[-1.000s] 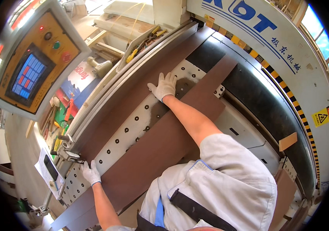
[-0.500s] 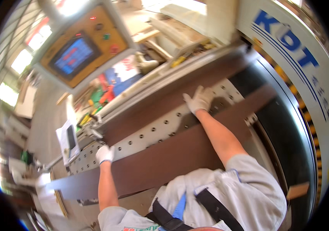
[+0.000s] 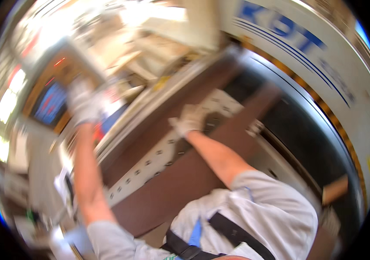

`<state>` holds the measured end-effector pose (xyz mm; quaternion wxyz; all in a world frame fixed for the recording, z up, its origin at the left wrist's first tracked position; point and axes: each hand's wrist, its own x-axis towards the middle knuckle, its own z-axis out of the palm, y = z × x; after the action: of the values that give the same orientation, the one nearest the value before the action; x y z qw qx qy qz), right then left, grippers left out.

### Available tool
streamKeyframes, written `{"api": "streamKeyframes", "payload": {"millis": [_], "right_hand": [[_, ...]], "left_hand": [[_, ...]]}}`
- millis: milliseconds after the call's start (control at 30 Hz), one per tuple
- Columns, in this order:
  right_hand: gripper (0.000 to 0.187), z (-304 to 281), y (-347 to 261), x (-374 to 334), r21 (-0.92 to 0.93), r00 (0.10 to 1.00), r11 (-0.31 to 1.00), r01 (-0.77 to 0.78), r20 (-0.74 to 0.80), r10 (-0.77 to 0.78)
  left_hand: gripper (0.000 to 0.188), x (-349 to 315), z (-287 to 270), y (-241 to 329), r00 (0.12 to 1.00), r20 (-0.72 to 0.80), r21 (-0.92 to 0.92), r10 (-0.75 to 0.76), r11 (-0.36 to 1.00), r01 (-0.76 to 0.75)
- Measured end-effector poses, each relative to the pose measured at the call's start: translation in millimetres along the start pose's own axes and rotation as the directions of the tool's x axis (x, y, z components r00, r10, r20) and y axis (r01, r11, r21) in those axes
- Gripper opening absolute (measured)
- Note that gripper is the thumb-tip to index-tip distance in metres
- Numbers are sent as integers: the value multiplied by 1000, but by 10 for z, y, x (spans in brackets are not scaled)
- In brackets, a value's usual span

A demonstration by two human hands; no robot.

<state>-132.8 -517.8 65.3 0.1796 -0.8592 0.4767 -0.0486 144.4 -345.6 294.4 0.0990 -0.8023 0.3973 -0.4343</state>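
My left hand (image 3: 83,102), in a pale glove, is raised over a control panel (image 3: 63,67) with a lit blue screen (image 3: 50,104). Motion smears its fingers, and I cannot tell whether it touches the panel. My right hand (image 3: 189,119), gloved too, lies with fingers apart at the far edge of a pale metal strip with dark holes (image 3: 161,151), holding nothing. A long brown board (image 3: 176,186) lies on the near side of that strip, under my right forearm. Another brown board (image 3: 146,125) runs along its far side.
A large pale machine housing (image 3: 263,37) with black-and-yellow edging curves round the right, beside a dark machine bed (image 3: 276,125). A small wooden piece (image 3: 335,190) sits at the lower right. Blurred offcuts and clutter lie beyond the far rail (image 3: 174,86).
My left hand has left the holed strip and risen to the control panel. My right hand stays at the strip. The whole view has shifted and blurred.
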Motion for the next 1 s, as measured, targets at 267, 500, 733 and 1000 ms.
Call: {"api": "streamKeyframes", "payload": {"millis": [267,500,733,1000], "right_hand": [[108,98,99,235,26,999,1000,-6,-32,7],[110,127,39,219,41,998,999,0,-57,2],[113,210,45,297,-37,995,999,-2,-96,-2],[111,-91,-215,82,-212,999,977,32,-21,-37]], "left_hand": [[63,-132,-30,100,978,-207,-79,26,996,-44],[37,-1971,31,1254,948,303,-712,94,683,160],[53,-3303,-602,1797,850,524,-665,-52,599,447],[88,-3655,-1289,1703,831,554,-640,45,662,390]]}}
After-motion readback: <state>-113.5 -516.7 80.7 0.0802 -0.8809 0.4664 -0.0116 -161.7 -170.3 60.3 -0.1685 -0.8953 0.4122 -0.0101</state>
